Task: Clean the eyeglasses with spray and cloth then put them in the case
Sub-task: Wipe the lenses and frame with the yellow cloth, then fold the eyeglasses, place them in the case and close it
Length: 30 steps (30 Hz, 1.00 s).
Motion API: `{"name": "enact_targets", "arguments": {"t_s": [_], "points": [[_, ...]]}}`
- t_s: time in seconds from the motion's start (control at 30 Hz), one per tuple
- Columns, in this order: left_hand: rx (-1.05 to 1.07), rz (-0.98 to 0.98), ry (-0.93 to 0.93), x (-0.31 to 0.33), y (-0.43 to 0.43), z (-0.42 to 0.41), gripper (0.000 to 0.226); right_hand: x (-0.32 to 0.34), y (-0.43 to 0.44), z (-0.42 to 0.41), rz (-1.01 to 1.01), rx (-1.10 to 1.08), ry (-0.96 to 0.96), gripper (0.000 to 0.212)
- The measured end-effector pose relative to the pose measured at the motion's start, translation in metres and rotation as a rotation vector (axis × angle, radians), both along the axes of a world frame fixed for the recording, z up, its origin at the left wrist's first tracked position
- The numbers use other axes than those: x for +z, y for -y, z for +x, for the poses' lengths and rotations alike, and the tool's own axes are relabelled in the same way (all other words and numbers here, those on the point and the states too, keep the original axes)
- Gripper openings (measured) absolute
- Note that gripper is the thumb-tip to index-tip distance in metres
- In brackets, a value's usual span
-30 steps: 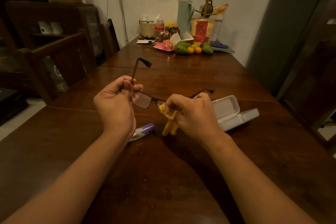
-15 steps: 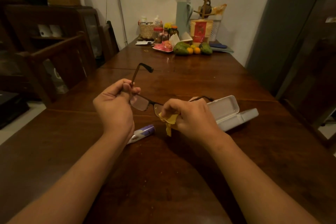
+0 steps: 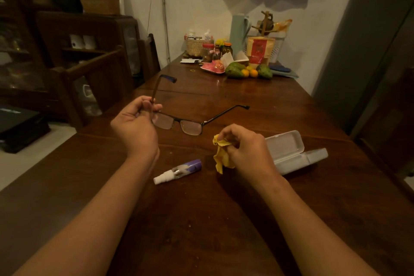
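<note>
Yellow cloth [image 3: 220,159] sits bunched in my right hand [image 3: 244,150], fingers clenched round it, just left of the open case [image 3: 289,148]. My left hand [image 3: 134,125] pinches one temple, holding the eyeglasses [image 3: 179,124] farther left, lenses exposed, evidently for checking. The spray bottle [image 3: 179,170] lies idle.

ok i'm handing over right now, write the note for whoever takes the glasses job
Left hand pinches the eyeglasses by one temple, above the table.
Right hand grips the yellow cloth, off the lenses.
Spray bottle lies on the table between the arms; white case lies open beside the right hand.
Lens cleanliness cannot be told.
To do: wipe if needed, fold glasses, place in case.
</note>
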<state>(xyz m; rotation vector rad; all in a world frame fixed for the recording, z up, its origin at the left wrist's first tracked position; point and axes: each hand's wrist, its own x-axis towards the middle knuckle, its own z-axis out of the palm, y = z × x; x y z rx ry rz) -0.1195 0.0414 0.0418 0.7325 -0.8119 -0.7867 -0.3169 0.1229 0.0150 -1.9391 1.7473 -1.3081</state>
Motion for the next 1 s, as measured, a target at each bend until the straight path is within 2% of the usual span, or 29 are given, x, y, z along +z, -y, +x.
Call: {"name": "enact_targets", "arguments": {"t_s": [0.17, 0.3, 0.37, 0.5, 0.57, 0.7, 0.8, 0.9, 1.0], "points": [[0.022, 0.032, -0.048, 0.003, 0.004, 0.007, 0.033, -0.005, 0.008, 0.017, 0.032, 0.073, 0.062, 0.045], [-0.001, 0.024, -0.104, 0.004, 0.005, 0.010, 0.038, -0.005, 0.012, 0.026, 0.170, 0.141, -0.164, 0.025], [-0.019, 0.013, -0.118, 0.004, 0.003, 0.009, 0.034, -0.003, 0.011, 0.025, 0.183, 0.121, -0.177, 0.022], [-0.048, 0.017, -0.112, 0.003, 0.002, 0.004, 0.029, 0.005, 0.014, 0.022, 0.113, 0.051, 0.195, 0.029], [-0.050, 0.039, -0.116, 0.002, 0.001, 0.000, 0.027, 0.011, 0.020, 0.022, 0.057, 0.001, 0.323, 0.030], [-0.044, 0.080, -0.166, 0.001, 0.001, -0.002, 0.020, 0.022, 0.035, 0.024, -0.039, -0.068, 0.382, 0.023], [-0.040, 0.125, -0.227, 0.000, 0.004, -0.001, 0.017, 0.029, 0.049, 0.025, -0.020, -0.020, 0.475, 0.029], [-0.044, 0.175, -0.266, -0.001, 0.008, 0.002, 0.013, 0.029, 0.060, 0.027, -0.002, 0.060, 0.569, 0.021], [-0.099, 0.220, -0.228, -0.007, 0.012, 0.006, 0.014, 0.016, 0.064, 0.028, -0.021, 0.083, 0.659, 0.013]]}}
